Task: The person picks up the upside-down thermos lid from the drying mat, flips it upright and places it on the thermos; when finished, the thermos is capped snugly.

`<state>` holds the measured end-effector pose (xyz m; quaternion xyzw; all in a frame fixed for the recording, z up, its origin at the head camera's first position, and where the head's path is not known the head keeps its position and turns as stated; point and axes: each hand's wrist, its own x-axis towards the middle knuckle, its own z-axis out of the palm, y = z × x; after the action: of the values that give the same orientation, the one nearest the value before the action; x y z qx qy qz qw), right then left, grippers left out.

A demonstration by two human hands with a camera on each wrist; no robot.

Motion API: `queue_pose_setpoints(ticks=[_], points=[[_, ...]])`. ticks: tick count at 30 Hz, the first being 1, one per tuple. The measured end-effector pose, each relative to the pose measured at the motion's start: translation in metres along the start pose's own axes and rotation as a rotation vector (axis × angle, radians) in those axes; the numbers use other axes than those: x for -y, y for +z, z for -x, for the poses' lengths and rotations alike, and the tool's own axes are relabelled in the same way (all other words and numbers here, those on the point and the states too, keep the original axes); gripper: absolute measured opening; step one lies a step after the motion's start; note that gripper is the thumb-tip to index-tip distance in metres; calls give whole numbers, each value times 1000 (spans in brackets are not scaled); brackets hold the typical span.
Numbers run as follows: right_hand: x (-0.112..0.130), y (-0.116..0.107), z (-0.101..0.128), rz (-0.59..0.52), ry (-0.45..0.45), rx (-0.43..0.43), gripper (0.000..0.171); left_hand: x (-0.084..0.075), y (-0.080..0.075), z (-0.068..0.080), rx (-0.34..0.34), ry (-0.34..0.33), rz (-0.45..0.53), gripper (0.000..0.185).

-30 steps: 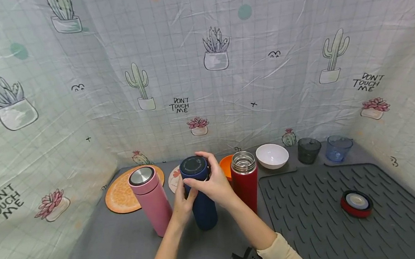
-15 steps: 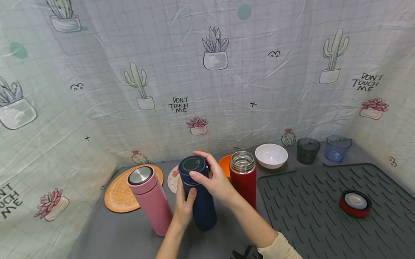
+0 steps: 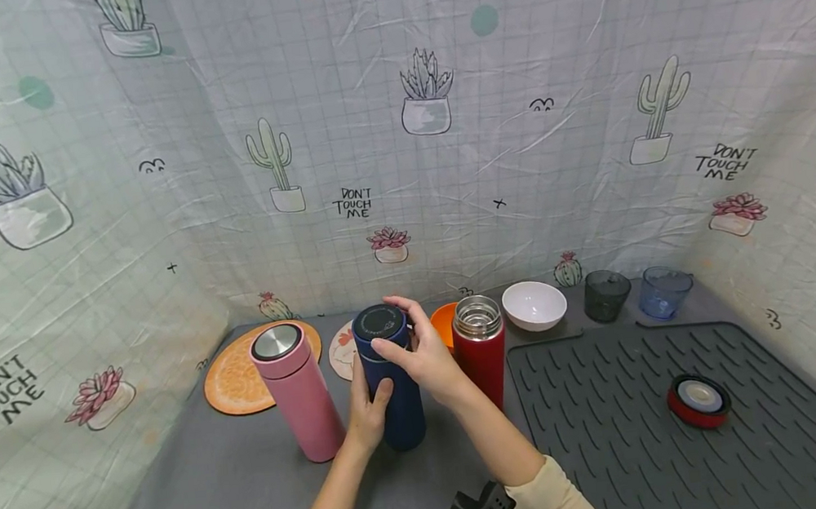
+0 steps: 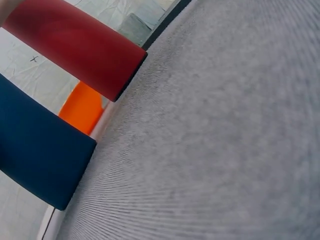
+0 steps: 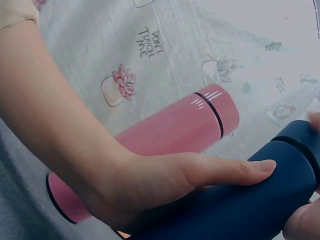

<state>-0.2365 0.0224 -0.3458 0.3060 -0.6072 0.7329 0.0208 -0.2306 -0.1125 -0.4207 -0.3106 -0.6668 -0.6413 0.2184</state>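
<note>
A dark blue thermos (image 3: 403, 415) stands upright on the grey table with its lid (image 3: 380, 323) on. My left hand (image 3: 368, 410) grips its body from the left, thumb across the front. Higher up, my right hand (image 3: 429, 359) holds the lid, thumb on the near side and fingers round the far right side. The right wrist view shows the left thumb lying along the blue thermos (image 5: 235, 212), just below the lid seam. Left of my hands stands a capped pink thermos (image 3: 308, 407); a red thermos (image 3: 483, 366) without a lid stands to the right, its steel mouth showing.
On the dark ribbed mat (image 3: 599, 400) at right lies a red lid (image 3: 699, 400), inner side up. Behind are a white bowl (image 3: 534, 306), an orange bowl (image 3: 445, 322), a grey cup (image 3: 607, 296) and a blue cup (image 3: 666, 292). An orange-slice placemat (image 3: 236, 382) lies back left.
My left hand has slid down the blue thermos, its thumb now lower on the body. The right thumb has shifted up to the lid. The thermos stays in place.
</note>
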Motion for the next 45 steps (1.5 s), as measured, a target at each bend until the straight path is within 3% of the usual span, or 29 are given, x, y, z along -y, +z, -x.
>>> queue_pose_setpoints(ticks=[4, 7, 20, 34, 40, 45], points=[[1, -1, 0, -32, -1, 38, 58, -9, 1, 0, 3, -20, 4, 55], [1, -1, 0, -42, -5, 8, 58, -11, 1, -1, 17, -16, -9, 57], [-2, 3, -1, -25, 22, -10, 60, -9, 1, 1, -25, -26, -27, 57], [0, -1, -2, -33, 13, 39, 61, -9, 3, -1, -13, -24, -12, 61], [-1, 0, -2, -19, 24, 3, 57, -9, 4, 0, -13, -20, -49, 64], [-2, -2, -2, -33, 10, 39, 60, -9, 4, 0, -20, -24, -55, 62]])
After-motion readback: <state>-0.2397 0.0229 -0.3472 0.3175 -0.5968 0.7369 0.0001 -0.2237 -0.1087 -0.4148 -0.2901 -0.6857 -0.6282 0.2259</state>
